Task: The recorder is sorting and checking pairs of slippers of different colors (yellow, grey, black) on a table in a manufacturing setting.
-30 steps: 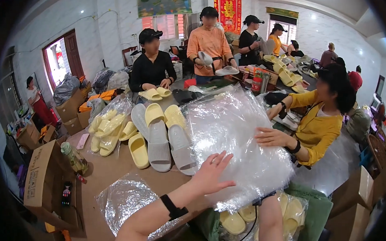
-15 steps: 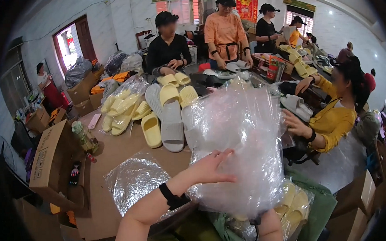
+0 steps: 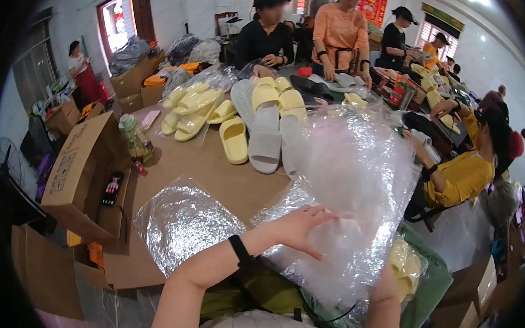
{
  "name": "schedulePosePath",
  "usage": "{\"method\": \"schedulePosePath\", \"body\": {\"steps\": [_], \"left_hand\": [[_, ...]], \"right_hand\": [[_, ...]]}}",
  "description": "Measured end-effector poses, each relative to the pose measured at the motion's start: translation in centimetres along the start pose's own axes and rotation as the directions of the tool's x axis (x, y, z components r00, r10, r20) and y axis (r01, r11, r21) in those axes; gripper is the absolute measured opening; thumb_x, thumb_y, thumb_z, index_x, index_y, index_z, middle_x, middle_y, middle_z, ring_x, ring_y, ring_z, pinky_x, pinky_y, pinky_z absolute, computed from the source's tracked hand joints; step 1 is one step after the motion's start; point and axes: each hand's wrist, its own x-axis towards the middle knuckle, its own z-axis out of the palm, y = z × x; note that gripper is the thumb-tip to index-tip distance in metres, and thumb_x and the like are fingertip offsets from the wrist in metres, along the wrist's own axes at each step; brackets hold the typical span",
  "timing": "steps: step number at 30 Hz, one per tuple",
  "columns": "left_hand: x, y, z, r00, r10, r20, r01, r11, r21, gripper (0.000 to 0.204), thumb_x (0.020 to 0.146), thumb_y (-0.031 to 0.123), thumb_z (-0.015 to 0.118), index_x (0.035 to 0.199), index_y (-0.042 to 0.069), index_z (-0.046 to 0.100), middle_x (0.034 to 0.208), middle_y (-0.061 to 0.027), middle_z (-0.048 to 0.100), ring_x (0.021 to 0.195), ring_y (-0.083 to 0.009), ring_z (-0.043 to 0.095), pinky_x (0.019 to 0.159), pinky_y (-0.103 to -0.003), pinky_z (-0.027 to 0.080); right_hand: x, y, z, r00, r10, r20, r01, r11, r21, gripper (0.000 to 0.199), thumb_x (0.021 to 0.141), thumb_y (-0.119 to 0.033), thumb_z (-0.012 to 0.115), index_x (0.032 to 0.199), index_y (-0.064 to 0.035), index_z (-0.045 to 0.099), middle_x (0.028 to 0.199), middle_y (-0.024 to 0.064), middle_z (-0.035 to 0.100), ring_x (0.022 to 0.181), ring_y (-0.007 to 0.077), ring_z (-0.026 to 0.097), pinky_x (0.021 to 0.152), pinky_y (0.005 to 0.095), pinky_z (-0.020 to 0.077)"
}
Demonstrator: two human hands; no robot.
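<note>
A stack of clear plastic bags [image 3: 358, 177] stands tilted in front of me, its top leaning right. My left hand [image 3: 304, 228] lies on the near face of the bags, its fingers stretched out and thumb apart. My right hand [image 3: 388, 282] is behind the lower right part of the stack; its fingers are hidden by the plastic. Beyond the bags on the table are a grey slipper [image 3: 265, 143] and a yellow slipper [image 3: 234, 143]. Another clear bag [image 3: 185, 224] lies flat left of my left forearm.
A cardboard box [image 3: 79, 173] and a green bottle [image 3: 135, 138] stand at the table's left. Bagged yellow slippers [image 3: 191, 111] lie farther back. Several people work around the table; one in a yellow top [image 3: 462, 180] sits at right. Bagged slippers [image 3: 406, 269] rest on green cloth [image 3: 432, 283].
The bag stack has tilted to the right, and its lower left side has spread out. My left hand has shifted slightly right with it. The whole view has turned and dipped.
</note>
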Motion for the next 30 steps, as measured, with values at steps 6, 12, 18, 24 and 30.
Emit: {"method": "schedulePosePath", "body": {"steps": [6, 12, 18, 24, 30], "left_hand": [[0.1, 2.7, 1.2, 0.998, -0.044, 0.037, 0.039, 0.992, 0.117, 0.104, 0.063, 0.053, 0.085, 0.151, 0.023, 0.039, 0.149, -0.0291, 0.036, 0.134, -0.0501, 0.039, 0.110, -0.050, 0.039], [-1.0, 6.2, -0.8, 0.992, 0.072, -0.099, -0.038, 0.949, 0.314, 0.099, 0.064, 0.042, 0.085, 0.150, 0.023, 0.042, 0.151, -0.0274, 0.034, 0.137, -0.0495, 0.036, 0.111, -0.054, 0.036], [-3.8, 8.3, -5.2, 0.968, 0.171, -0.181, -0.096, 0.928, 0.360, 0.095, 0.066, 0.037, 0.084, 0.149, 0.022, 0.042, 0.156, -0.0209, 0.032, 0.145, -0.0464, 0.026, 0.120, -0.059, 0.017], [-10.8, 8.9, -8.7, 0.936, 0.109, -0.336, 0.067, 0.880, 0.471, 0.083, 0.072, 0.030, 0.078, 0.146, 0.014, 0.045, 0.157, -0.0142, 0.034, 0.149, -0.0419, 0.020, 0.123, -0.058, 0.009], [-17.5, 9.0, -11.5, 0.898, 0.019, -0.440, 0.218, 0.848, 0.483, 0.070, 0.066, 0.018, 0.071, 0.134, 0.015, 0.057, 0.147, -0.0201, 0.044, 0.144, -0.0414, 0.030, 0.122, -0.060, 0.012]], "right_hand": [[-1.7, 1.4, 1.7, 0.997, 0.071, 0.017, -0.070, 0.995, -0.071, 0.043, 0.105, -0.031, 0.043, 0.137, -0.0025, 0.048, 0.134, 0.0135, 0.055, 0.124, 0.0287, 0.053, 0.106, 0.0444, 0.0451], [-3.3, 5.0, 3.6, 0.986, 0.163, 0.041, -0.159, 0.982, -0.100, 0.044, 0.105, -0.031, 0.043, 0.138, -0.0026, 0.047, 0.134, 0.0133, 0.054, 0.124, 0.0283, 0.053, 0.106, 0.0439, 0.0451], [-4.1, 9.3, 6.6, 0.961, 0.258, 0.097, -0.246, 0.962, -0.122, 0.044, 0.105, -0.031, 0.043, 0.139, -0.0027, 0.046, 0.135, 0.0130, 0.054, 0.124, 0.0279, 0.053, 0.106, 0.0434, 0.0451], [-5.2, 12.7, 9.6, 0.941, 0.308, 0.143, -0.290, 0.948, -0.133, 0.045, 0.105, -0.031, 0.043, 0.140, -0.0028, 0.045, 0.135, 0.0127, 0.054, 0.124, 0.0275, 0.053, 0.106, 0.0429, 0.0451], [-6.6, 16.3, 12.6, 0.916, 0.356, 0.186, -0.333, 0.932, -0.141, 0.045, 0.105, -0.031, 0.043, 0.141, -0.0030, 0.045, 0.136, 0.0125, 0.054, 0.124, 0.0271, 0.053, 0.106, 0.0424, 0.0451]]}}
